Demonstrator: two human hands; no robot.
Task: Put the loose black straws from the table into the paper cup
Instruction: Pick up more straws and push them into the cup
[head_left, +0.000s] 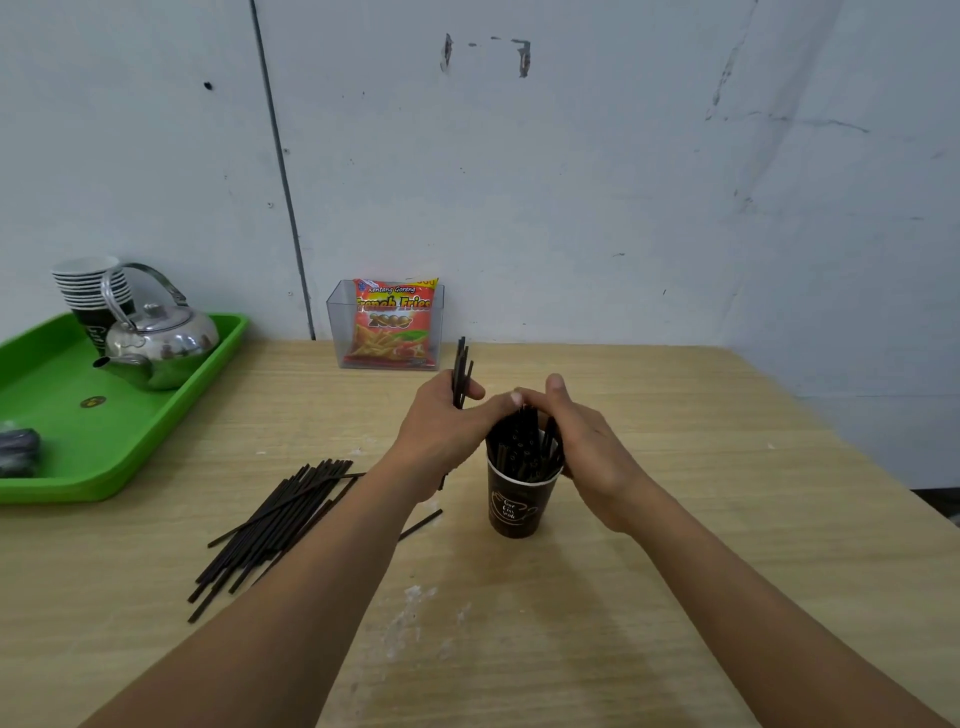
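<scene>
loose straws (270, 525) lie on the table (727, 441) at near left. the left hand (441, 431) grips a few upright straws (461, 364). just right, the paper cup (514, 504) stands, the right hand (587, 447) curled round its standing bundle (522, 441).

**A:** What's the worktop (675, 519) like?

**B:** Pale wood grain, its far edge against a scuffed grey-white wall. There are chalky white smudges (415, 597) near the front middle.

**A:** And what sits on it?

**B:** A green tray (47, 374) is at the far left, and a clear plastic box (335, 332) stands at the back, right by the wall. A dark paper cup (511, 506) stands upright near the middle.

**A:** Anything loose?

**B:** A pile of black straws (270, 525) lies left of the cup, roughly parallel, slanting away to the right. A single straw (422, 524) lies apart, between the pile and the cup.
</scene>
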